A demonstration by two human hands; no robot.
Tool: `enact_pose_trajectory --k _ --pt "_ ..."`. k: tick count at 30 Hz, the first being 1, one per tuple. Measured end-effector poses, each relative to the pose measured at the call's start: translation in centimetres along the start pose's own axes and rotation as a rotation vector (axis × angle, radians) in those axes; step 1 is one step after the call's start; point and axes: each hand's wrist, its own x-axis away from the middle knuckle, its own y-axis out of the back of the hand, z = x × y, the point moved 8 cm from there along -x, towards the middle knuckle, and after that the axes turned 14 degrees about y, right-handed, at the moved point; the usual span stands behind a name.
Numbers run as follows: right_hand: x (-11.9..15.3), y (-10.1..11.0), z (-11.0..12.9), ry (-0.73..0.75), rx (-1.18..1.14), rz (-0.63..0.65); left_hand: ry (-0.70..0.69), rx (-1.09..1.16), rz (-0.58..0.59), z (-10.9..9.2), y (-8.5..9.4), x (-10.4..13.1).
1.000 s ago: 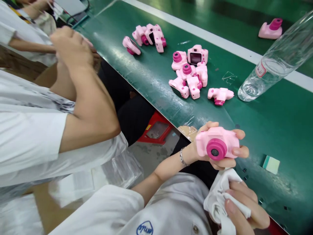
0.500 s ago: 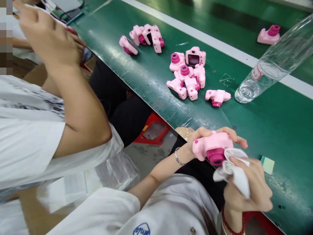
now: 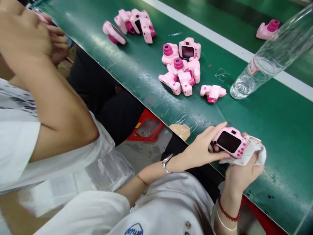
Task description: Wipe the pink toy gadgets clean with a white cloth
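A pink toy camera [image 3: 229, 142] is held between my two hands over the table's near edge, its dark screen and small magenta buttons facing me. My left hand [image 3: 205, 145] grips its left end, thumb below and index finger along the top. At the other end my right hand [image 3: 246, 166] holds a crumpled white cloth [image 3: 254, 150] against the camera's button side. The cloth hides part of the right fingers. Beyond my hands, another pink toy camera [image 3: 213, 93] lies lens toward me on the green table.
Several pink cameras form a cluster [image 3: 179, 67] mid-table, others a group [image 3: 134, 24] farther left. A clear bottle [image 3: 264, 63] holding some liquid leans at right. One camera [image 3: 267, 30] lies past the white strip [image 3: 195, 24]. To my left sits a co-worker, whose forearm [image 3: 58, 94] is raised.
The held camera has turned from lens toward me to screen toward me. My right hand with the cloth has moved from the lens to the camera's right end. The green-white square is now out of sight.
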Motion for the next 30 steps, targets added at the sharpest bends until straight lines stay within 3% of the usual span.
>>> enact_pose_trajectory --k 2,4,8,10,13,16,23,25,28,30 --pt "0.0 0.0 -1.4 -0.109 -0.026 0.096 -0.110 -0.138 -0.083 0.0 0.9 -0.1" --pt "-0.3 0.5 -1.3 -0.042 0.061 0.138 -0.178 -0.202 -0.102 0.0 1.2 -0.2" --pt "-0.9 0.9 2.8 0.494 0.354 0.129 -0.236 -0.263 -0.146 0.0 1.5 -0.1" --pt "-0.5 -0.5 4.4 0.711 0.411 0.249 -0.259 -0.286 -0.159 -0.1 1.2 0.0" --pt "0.4 -2.9 4.8 0.843 0.471 0.518 -0.268 -0.306 -0.189 -0.4 0.9 0.1" --pt "0.7 -3.4 4.7 0.879 0.512 0.601 -0.202 -0.298 -0.204 -0.1 0.8 -0.2" --pt "0.0 -1.2 5.1 0.927 0.527 0.614 -0.130 -0.235 -0.156 0.5 0.6 -0.5" --pt "-0.8 -0.4 4.8 0.873 0.535 0.567 -0.122 -0.214 -0.142 0.5 0.7 -0.5" --pt "-1.4 0.5 4.3 0.758 0.509 0.389 -0.106 -0.212 -0.139 0.5 0.7 -0.6" --pt "-0.5 -0.3 4.1 0.737 0.489 0.392 -0.103 -0.233 -0.140 0.6 0.6 -0.6"
